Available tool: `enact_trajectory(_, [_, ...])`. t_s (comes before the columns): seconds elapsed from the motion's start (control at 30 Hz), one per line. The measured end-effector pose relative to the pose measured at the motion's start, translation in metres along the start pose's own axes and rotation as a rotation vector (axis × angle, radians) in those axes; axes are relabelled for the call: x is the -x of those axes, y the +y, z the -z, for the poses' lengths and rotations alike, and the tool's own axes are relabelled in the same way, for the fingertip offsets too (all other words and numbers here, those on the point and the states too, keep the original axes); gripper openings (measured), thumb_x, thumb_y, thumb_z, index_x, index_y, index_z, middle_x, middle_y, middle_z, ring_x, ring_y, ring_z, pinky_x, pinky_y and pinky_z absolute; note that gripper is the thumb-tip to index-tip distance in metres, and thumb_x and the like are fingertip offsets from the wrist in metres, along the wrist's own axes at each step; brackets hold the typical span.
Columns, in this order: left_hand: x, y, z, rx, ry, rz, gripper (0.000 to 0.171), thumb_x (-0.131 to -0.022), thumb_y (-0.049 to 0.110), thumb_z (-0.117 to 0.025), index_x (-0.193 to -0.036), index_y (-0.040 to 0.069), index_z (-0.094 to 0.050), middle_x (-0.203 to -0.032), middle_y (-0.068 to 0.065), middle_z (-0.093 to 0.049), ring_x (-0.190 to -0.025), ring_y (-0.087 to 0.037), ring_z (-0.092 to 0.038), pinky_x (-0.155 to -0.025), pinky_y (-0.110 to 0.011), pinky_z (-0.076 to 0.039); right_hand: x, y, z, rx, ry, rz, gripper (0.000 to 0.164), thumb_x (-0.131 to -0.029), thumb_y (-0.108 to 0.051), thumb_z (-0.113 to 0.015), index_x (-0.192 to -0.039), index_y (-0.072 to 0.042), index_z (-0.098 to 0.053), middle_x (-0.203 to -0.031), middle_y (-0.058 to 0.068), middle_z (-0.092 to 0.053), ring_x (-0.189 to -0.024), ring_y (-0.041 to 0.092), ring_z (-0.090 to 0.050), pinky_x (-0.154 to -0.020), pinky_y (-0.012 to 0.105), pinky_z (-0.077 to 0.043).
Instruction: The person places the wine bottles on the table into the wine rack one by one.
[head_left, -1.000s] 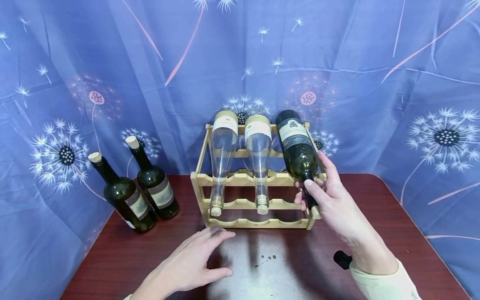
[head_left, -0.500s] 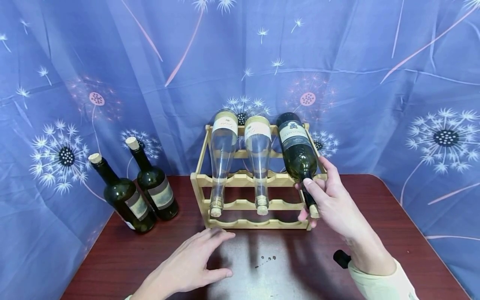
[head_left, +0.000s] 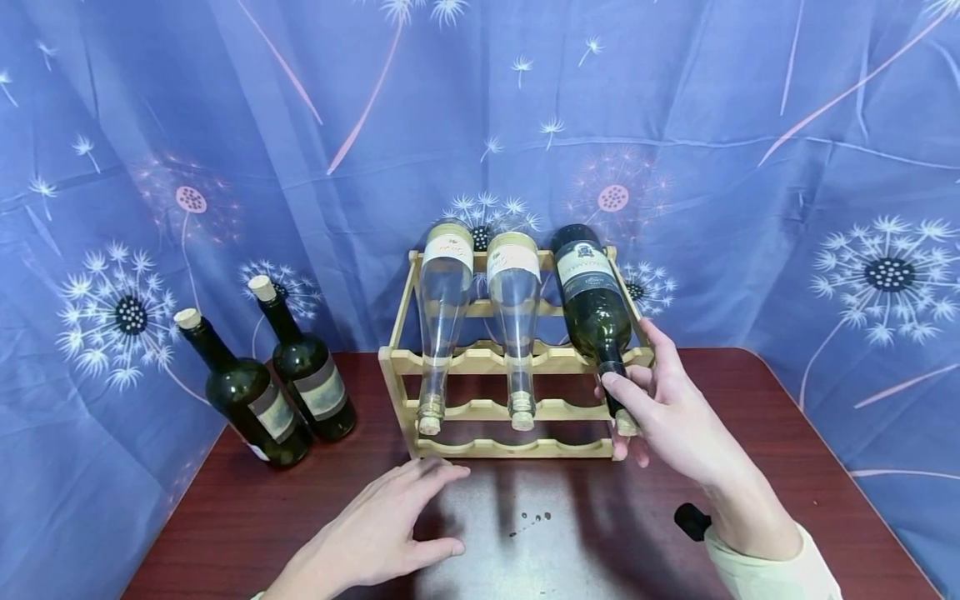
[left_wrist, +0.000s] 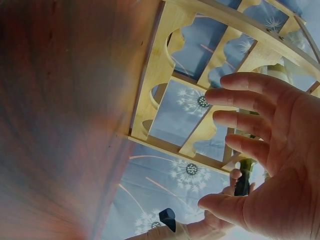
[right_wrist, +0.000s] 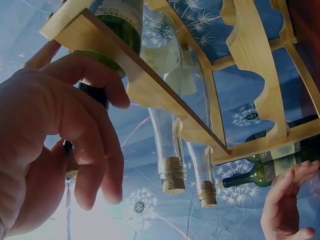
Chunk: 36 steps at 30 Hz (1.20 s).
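Note:
A dark green wine bottle (head_left: 596,317) lies neck-down toward me in the right-hand place on the top tier of a wooden wine rack (head_left: 480,360). My right hand (head_left: 678,408) holds its neck, thumb on top and fingers underneath; the cork shows past the thumb. To its left, two clear glass bottles, one in the middle (head_left: 514,308) and one at the left (head_left: 444,308), lie the same way, corks forward. My left hand (head_left: 382,521) hovers before the rack's lower left with nothing in it, fingers extended and thumb apart, as the left wrist view confirms.
Two corked dark green bottles, one (head_left: 258,408) beside the other (head_left: 313,383), stand on the red-brown table (head_left: 810,467) left of the rack. Small dark spots (head_left: 536,518) mark the table in front. A blue dandelion-print curtain (head_left: 480,100) hangs behind and at both sides.
My right thumb has slid a little down the neck toward the cork, and the bottle's neck end has shifted slightly left. The left hand has stayed in place.

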<state>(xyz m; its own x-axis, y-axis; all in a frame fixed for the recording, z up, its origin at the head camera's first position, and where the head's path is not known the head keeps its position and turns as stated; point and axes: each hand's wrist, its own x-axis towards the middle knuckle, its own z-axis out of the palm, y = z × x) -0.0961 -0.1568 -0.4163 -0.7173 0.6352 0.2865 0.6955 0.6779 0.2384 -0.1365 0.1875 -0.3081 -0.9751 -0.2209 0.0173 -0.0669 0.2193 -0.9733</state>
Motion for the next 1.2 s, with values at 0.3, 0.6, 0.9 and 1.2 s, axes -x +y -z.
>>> enact_trajectory(0.3, [0.000,0.000,0.000,0.006,0.001,-0.008,0.071,-0.081,0.067,-0.059,-0.138,0.027,-0.046,-0.126,0.014,-0.051,-0.118,-0.008,-0.050,-0.095,-0.034,-0.044,-0.005,0.006,-0.005,-0.033,0.004,-0.001,0.086,-0.096,-0.032,-0.059,-0.148,-0.040,0.008,-0.114,0.020,-0.054,-0.052,0.039,-0.059,-0.040,0.046,-0.046])
enact_trajectory(0.6, [0.000,-0.001,-0.001,0.006,-0.002,-0.007,0.072,-0.081,0.067,-0.060,-0.138,0.025,-0.047,-0.125,0.015,-0.050,-0.116,-0.007,-0.050,-0.094,-0.035,-0.044,-0.007,0.007,-0.004,-0.024,0.004,0.015,0.084,-0.096,-0.032,-0.058,-0.148,-0.038,0.008,-0.114,0.019,-0.055,-0.053,0.038,-0.060,-0.041,0.047,-0.047])
enact_trajectory(0.9, [0.000,0.000,0.000,0.006,-0.006,0.003,0.071,-0.081,0.067,-0.060,-0.139,0.030,-0.044,-0.125,0.015,-0.050,-0.116,-0.007,-0.050,-0.093,-0.035,-0.045,-0.006,0.008,-0.002,0.020,0.015,0.025,0.086,-0.095,-0.035,-0.059,-0.149,-0.037,0.007,-0.118,0.018,-0.055,-0.056,0.039,-0.062,-0.045,0.050,-0.049])
enact_trajectory(1.2, [0.000,0.000,0.000,0.001,0.001,0.000,0.071,-0.081,0.068,-0.059,-0.138,0.028,-0.045,-0.126,0.015,-0.050,-0.116,-0.008,-0.051,-0.093,-0.036,-0.045,0.004,0.005,0.005,0.138,0.028,0.058,0.086,-0.094,-0.037,-0.061,-0.152,-0.034,0.003,-0.120,0.018,-0.053,-0.058,0.033,-0.066,-0.052,0.047,-0.053])
